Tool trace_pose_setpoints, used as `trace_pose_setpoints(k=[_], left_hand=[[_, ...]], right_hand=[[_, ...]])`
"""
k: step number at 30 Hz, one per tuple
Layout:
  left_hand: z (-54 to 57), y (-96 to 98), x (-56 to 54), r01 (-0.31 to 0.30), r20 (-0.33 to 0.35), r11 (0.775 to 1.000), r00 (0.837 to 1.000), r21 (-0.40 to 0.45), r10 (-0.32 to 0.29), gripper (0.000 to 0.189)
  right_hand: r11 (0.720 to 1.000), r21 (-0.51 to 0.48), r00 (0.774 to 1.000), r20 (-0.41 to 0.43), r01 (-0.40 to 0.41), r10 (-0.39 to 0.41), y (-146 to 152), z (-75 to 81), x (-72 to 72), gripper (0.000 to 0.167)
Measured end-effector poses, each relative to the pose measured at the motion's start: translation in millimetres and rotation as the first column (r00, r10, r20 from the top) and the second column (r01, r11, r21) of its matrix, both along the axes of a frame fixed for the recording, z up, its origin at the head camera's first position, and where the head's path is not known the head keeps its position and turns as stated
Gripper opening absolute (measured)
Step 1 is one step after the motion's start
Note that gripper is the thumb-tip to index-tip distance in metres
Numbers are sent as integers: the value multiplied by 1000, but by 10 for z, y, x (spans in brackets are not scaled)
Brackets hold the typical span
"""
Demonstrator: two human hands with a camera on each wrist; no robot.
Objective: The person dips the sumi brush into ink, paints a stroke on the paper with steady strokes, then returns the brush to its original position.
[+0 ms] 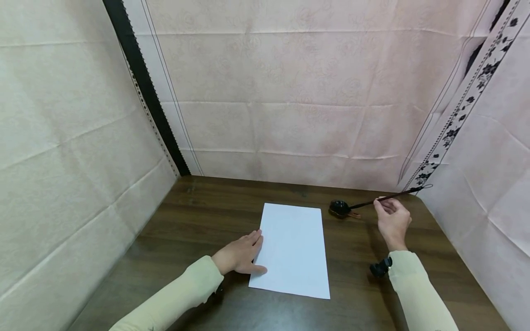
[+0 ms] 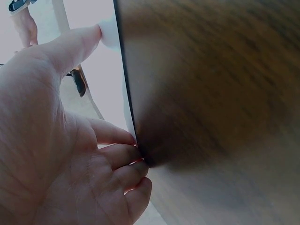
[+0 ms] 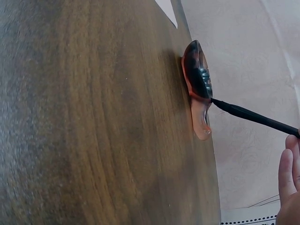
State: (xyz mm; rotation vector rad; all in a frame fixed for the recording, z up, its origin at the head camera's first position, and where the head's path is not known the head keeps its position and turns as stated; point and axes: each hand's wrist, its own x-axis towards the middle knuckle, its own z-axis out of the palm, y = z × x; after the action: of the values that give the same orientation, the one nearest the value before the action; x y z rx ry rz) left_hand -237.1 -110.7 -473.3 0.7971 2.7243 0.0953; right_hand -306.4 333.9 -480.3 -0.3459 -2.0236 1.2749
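your left hand (image 1: 242, 253) lies spread at the left edge of the white sheet of paper (image 1: 294, 253), thumb held well away from the fingers; the thumb rests on the sheet near its lower left corner and the fingertips touch the edge higher up. it grasps nothing. your right hand (image 1: 393, 223) pinches a dark, slim brush (image 3: 253, 116) between thumb and fingers, partway along the handle, and a small loop shows at the brush's far end, beyond your fingers.

the brush slants down to your left, its tip at a small spoon-shaped dish (image 3: 200, 121), right by where the bowl meets the short handle. you cannot tell from these views whether the tip touches the dish. the dish is reddish and see-through, with something black and glossy in its bowl. it sits to the right of the paper's upper end, apart from it.

the paper lies flat in front of you on a brown, wood-grained surface (image 1: 186, 230). pale creased cloth (image 1: 281, 101) stands behind it and at both sides, with a black band (image 1: 145, 82) at the left corner and a floral border (image 1: 459, 124) at the right.
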Motion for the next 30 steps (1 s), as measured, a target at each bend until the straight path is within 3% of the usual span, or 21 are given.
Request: trace_pose_setpoints(k=[21,30], left_hand=[[-7,-6,9,-6,6,1000,1000,10,6,98],[-11,-3,14,0,6,1000,1000,15,0,98]], right_hand=[[999,25,999,-26,-35,35,-29,104,10,27],[999,20,999,-9,-37,37,-40,52,34,25]])
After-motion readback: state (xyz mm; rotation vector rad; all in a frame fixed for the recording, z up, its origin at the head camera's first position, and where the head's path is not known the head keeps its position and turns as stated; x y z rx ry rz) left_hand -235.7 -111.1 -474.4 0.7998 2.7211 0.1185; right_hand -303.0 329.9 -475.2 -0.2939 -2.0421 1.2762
